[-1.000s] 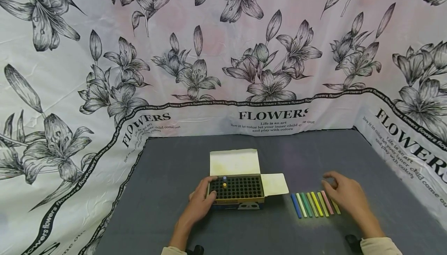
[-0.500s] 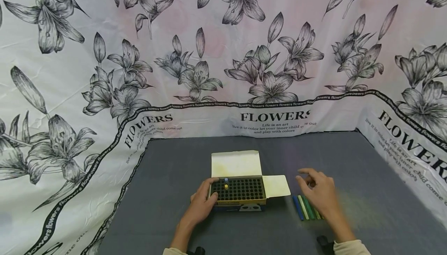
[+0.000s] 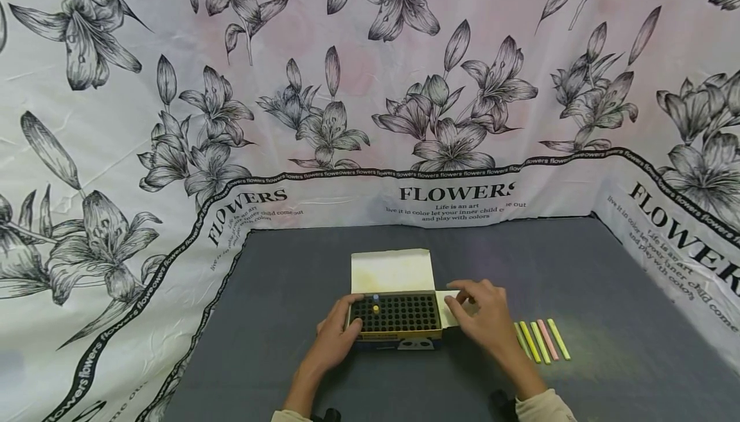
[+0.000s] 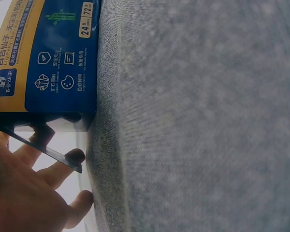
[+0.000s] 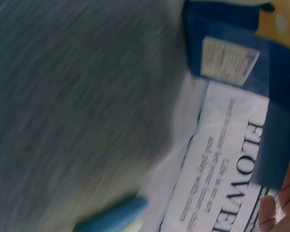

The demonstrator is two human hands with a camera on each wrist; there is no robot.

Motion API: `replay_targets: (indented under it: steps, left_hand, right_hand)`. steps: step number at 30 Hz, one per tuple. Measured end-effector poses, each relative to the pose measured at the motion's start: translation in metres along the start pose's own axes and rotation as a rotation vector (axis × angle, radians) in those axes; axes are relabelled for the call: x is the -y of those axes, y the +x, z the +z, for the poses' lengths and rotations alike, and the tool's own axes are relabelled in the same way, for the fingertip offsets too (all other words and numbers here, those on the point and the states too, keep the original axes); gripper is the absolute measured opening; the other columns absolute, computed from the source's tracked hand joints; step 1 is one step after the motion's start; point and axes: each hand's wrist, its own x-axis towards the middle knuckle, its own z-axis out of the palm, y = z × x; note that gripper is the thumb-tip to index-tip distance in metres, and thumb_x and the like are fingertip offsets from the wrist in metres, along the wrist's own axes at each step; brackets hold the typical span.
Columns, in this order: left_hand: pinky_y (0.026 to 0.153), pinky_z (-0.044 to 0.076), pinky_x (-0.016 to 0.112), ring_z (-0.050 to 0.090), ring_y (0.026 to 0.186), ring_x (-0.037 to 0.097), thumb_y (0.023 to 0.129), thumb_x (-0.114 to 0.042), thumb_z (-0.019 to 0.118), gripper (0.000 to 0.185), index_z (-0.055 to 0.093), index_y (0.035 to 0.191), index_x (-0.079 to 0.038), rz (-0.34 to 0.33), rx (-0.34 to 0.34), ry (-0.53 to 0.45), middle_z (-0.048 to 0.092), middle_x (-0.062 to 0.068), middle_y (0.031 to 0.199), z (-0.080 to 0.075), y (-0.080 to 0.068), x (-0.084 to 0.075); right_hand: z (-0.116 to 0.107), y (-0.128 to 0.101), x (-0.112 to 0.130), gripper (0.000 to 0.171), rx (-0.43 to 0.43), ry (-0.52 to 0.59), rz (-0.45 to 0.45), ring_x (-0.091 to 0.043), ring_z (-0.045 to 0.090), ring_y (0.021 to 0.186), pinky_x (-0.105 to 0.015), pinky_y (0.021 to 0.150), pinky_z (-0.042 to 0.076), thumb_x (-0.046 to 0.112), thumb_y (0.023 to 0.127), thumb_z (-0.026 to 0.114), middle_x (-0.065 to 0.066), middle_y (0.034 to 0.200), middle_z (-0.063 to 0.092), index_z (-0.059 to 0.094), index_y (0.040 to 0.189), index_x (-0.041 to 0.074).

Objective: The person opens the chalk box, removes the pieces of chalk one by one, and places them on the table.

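An open chalk box (image 3: 370,336), blue and yellow outside, stands on the cloth with a black holed insert. Two chalk ends, one blue (image 3: 376,298) and one yellow (image 3: 376,309), stick up at its left side. My left hand (image 3: 331,338) grips the box's left end, thumb at the front and index finger at the back; the left wrist view shows fingers behind a hanging end flap (image 4: 48,151). Over the right side flap (image 3: 449,319), my right hand (image 3: 485,319) hovers with loosely bent fingers and nothing visible between them.
Right of my right forearm lies a row of chalk sticks, among them a pink one (image 3: 548,340) and a yellow one (image 3: 530,342). The forearm hides others; a blue stick (image 5: 113,215) shows in the right wrist view. The lid (image 3: 392,270) stands folded back. A flower-printed curtain (image 3: 324,200) borders the grey cloth.
My right hand has moved left from the right end of the chalk row to the box's right flap, uncovering the rightmost stick. My left hand keeps its grip on the box.
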Motion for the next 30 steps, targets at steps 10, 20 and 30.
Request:
replay_targets:
  steps: [10, 20, 30]
  left_hand:
    - [0.102, 0.023, 0.071, 0.051, 0.131, 0.034, 0.103, -0.023, 0.048, 0.045, 0.046, 0.147, -0.030, 0.004, 0.008, -0.030, 0.046, 0.010, 0.154, -0.001, 0.000, -0.001]
    - [0.102, 0.022, 0.069, 0.052, 0.131, 0.032, 0.103, -0.024, 0.048, 0.045, 0.047, 0.146, -0.033, -0.003, -0.001, -0.024, 0.045, 0.008, 0.155, 0.000, 0.002, -0.001]
    - [0.102, 0.023, 0.071, 0.053, 0.129, 0.034, 0.103, -0.024, 0.048, 0.043, 0.048, 0.145, -0.031, 0.015, 0.000, -0.020, 0.048, 0.008, 0.152, -0.001, 0.000, 0.000]
  right_hand:
    - [0.035, 0.011, 0.028, 0.026, 0.072, 0.067, -0.026, -0.017, 0.045, 0.065, -0.039, 0.078, 0.027, 0.010, 0.078, 0.085, 0.004, 0.073, 0.069, 0.077, 0.103, 0.008]
    - [0.059, 0.013, 0.043, 0.025, 0.135, 0.085, -0.050, -0.014, 0.048, 0.066, -0.043, 0.081, 0.035, 0.017, 0.081, 0.084, 0.009, 0.072, 0.066, 0.076, 0.104, 0.012]
    - [0.075, 0.014, 0.058, 0.024, 0.209, 0.053, -0.009, -0.011, 0.049, 0.069, -0.039, 0.078, 0.032, 0.016, 0.079, 0.086, 0.007, 0.073, 0.068, 0.076, 0.101, 0.015]
